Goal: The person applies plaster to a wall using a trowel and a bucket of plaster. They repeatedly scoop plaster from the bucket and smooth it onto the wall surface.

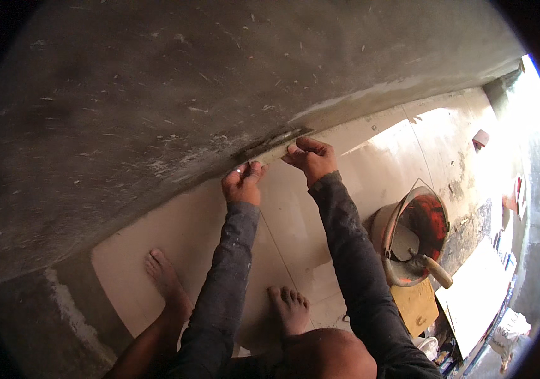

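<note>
A short, narrow pale strip (272, 155), which looks like a cut piece of tile, lies against the foot of the grey cement wall (156, 95). My left hand (243, 184) pinches its near left end between thumb and fingers, and a ring shows on one finger. At the other end, my right hand (315, 160) grips the strip with the thumb on its face and the fingers over the top edge. Dark wet mortar (270, 144) shows along the wall just behind the strip.
Right of my arm stands a bucket (381, 230) with mortar inside and a wooden-handled trowel (437, 271) across its rim. Beside it are a yellowish board (416, 309) and a white panel (475, 303). My bare feet rest on the pale tiled floor (327, 215).
</note>
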Tool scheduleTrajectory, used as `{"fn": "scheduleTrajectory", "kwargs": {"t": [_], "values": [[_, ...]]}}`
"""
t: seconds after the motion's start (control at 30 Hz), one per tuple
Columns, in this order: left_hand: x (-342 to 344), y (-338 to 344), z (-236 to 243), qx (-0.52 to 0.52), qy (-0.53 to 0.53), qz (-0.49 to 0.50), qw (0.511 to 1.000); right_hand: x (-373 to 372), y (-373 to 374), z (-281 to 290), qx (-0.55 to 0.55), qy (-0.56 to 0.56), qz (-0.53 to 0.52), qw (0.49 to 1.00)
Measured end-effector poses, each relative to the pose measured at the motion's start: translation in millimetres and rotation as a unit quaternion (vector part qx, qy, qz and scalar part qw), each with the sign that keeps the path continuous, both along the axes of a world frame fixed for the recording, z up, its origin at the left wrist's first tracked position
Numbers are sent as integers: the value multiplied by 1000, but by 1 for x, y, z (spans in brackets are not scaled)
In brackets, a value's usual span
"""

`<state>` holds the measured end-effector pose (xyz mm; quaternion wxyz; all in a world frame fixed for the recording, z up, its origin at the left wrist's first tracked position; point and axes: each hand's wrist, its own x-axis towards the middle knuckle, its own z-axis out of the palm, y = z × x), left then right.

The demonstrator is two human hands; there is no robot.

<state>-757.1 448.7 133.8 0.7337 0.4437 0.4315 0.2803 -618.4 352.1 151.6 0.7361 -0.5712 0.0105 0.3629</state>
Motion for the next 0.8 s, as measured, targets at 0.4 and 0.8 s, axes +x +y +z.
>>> {"fn": "scheduleTrajectory", "kwargs": {"t": [0.4,0.8], "values": [[-11,-3,4,-56,45,-10,997,-15,2,-9,19,54,5,998],[-37,-15,5,25,74,-61,995,-23,-23,-6,57,-4,31,998]]}}
